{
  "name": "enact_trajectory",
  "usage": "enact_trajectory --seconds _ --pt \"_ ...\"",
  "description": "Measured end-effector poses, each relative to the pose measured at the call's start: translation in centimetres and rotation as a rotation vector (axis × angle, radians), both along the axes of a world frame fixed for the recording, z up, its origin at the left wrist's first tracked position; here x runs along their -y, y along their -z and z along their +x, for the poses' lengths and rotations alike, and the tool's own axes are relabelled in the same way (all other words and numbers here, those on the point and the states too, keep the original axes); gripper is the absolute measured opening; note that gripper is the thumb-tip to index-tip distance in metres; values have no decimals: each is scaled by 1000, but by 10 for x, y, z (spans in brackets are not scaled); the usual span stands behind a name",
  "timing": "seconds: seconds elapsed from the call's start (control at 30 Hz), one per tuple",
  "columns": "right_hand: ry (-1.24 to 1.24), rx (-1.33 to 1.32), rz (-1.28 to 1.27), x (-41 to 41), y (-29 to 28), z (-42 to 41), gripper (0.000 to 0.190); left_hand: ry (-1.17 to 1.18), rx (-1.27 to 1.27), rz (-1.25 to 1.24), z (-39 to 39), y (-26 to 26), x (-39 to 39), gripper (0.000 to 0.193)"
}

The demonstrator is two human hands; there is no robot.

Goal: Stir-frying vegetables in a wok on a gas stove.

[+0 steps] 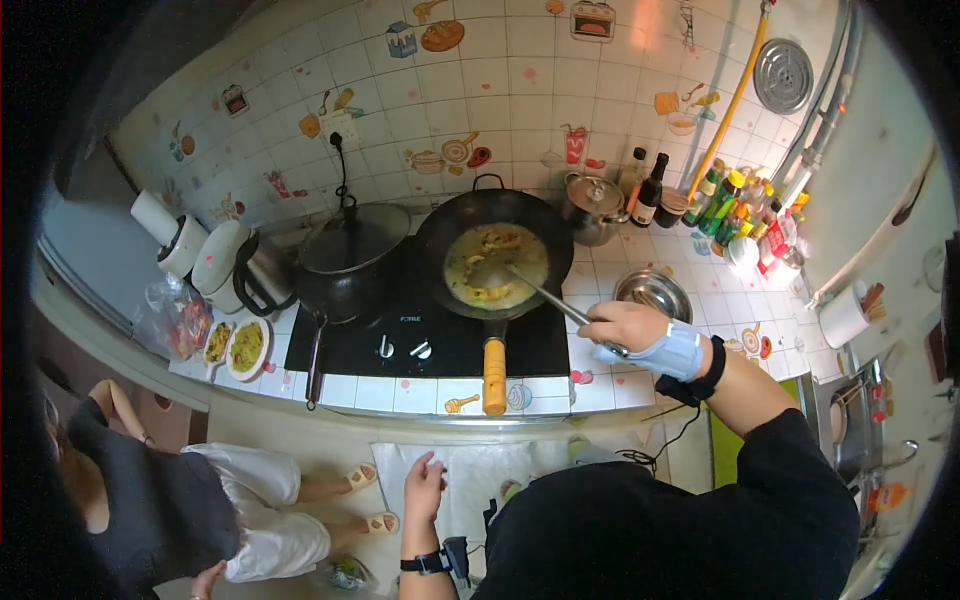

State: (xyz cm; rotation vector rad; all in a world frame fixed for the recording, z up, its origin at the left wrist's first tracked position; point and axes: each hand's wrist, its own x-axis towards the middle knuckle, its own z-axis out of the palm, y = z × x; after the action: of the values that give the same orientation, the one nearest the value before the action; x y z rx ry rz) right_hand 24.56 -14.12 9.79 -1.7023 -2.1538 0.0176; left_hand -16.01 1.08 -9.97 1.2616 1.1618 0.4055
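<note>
My right hand point(626, 328) holds the metal handle of a cooking utensil point(551, 298), whose far end dips into a yellowish, soupy dish point(495, 262) with pieces of food in it. The dish sits in a black wok point(555, 225) with a wooden handle point(494, 375), on the right side of the black glass cooktop point(450, 360). A pale blue wrap covers part of my right hand and wrist. My left hand point(425, 487) hangs low in front of the counter, left of my body, with fingers partly curled and nothing seen in it.
A lidded dark pan point(354, 259) stands left of the wok. Further left are an electric kettle point(270, 274) and two dishes of food point(247, 349). A steel bowl point(652, 291), a lidded pot point(596, 214) and several bottles point(724, 202) stand right. Another person point(157, 502) stands at the lower left.
</note>
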Motion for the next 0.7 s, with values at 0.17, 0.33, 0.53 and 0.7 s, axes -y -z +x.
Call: enact_trajectory --seconds 0.17,0.33,0.53,0.7 --pt "-4 43 -1 13 -13 13 25 157 265 7 78 -66 -6 48" --pt "-54 179 -22 50 -43 33 25 94 425 -232 126 -103 6 57" --pt "-144 268 -152 64 -49 47 21 145 465 -248 150 -118 14 47" --pt "-122 117 -90 23 -1 62 19 143 458 -232 158 -118 13 40"
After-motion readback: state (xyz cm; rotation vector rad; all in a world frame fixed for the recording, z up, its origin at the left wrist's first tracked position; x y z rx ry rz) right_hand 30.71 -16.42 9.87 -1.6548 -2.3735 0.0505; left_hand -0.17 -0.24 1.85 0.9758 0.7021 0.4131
